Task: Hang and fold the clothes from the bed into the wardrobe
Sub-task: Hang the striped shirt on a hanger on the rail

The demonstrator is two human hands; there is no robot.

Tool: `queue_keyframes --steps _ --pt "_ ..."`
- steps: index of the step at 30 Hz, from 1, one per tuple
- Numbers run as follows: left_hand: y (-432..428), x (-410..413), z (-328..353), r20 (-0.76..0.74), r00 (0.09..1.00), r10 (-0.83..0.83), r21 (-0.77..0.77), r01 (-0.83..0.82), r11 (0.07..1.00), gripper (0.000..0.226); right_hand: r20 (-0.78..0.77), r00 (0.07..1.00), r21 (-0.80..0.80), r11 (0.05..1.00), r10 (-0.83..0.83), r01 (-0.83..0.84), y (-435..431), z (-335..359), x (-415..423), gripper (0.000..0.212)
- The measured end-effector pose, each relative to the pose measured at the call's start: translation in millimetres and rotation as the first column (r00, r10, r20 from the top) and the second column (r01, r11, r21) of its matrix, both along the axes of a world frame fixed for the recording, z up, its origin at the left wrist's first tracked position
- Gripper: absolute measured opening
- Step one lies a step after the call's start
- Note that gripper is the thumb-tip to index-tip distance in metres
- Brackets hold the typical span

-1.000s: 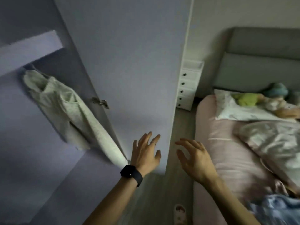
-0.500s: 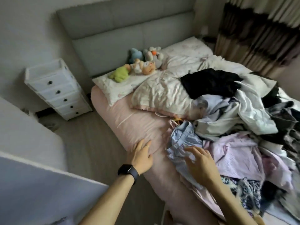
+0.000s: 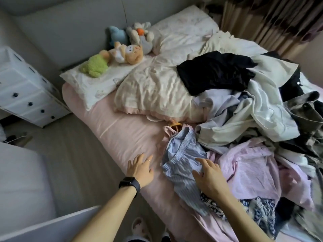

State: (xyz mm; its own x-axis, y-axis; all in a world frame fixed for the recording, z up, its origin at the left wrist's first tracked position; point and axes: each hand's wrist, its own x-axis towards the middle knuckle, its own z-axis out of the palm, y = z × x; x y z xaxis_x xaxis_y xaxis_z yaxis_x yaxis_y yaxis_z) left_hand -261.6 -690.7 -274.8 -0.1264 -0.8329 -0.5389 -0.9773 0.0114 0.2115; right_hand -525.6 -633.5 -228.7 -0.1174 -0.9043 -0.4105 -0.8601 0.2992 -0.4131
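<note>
The clothes form a loose, unsorted heap on the right half of the bed with the pink fitted sheet [image 3: 122, 133]. Nearest the bed edge lies a light blue striped garment with a gathered elastic waistband [image 3: 181, 159], crumpled and partly unfolded. Beside it on the right lies a pale lilac striped shirt [image 3: 248, 165]; a dark blue floral-print fabric [image 3: 258, 208] lies nearer the foot of the bed. Further up the heap lie a pale white jacket-like garment [image 3: 258, 109] and a black garment [image 3: 215, 70], the latter resting on a wrinkled cream duvet [image 3: 153, 88].

The right hand [image 3: 208, 175] rests on the blue garment with fingers spread and relaxed, gripping nothing. The left hand [image 3: 140, 167], with a black wristwatch [image 3: 129, 183] at its wrist, is flat with straight fingers over the bare sheet just beside the blue garment; whether it touches the sheet cannot be told.

A white plastic drawer unit with dark knobs [image 3: 22, 91] stands on the floor left of the bed. All visible drawers are closed; contents are hidden
</note>
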Motion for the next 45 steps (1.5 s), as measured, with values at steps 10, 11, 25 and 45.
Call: queue_keyframes --steps 10,11,25,45 --pt "-57 21 -184 0.08 0.995 -0.064 0.097 0.056 0.994 0.07 -0.416 0.857 0.036 0.947 0.305 -0.32 -122 -160 4 0.099" --pt "-60 21 -201 0.071 0.995 -0.07 0.1 0.062 0.993 0.071 -0.461 0.828 0.021 0.936 0.32 -0.35 -136 -174 0 0.102" --pt "-72 34 -218 -0.082 0.996 -0.026 0.294 0.049 0.954 0.069 -0.599 0.689 0.129 0.899 0.407 -0.419 -169 -164 -15 0.05" --pt "-129 59 234 -0.787 0.598 0.151 -0.142 -0.413 0.9 0.031 -0.171 0.985 -0.767 0.629 -0.012 -0.126 -163 282 72 0.014"
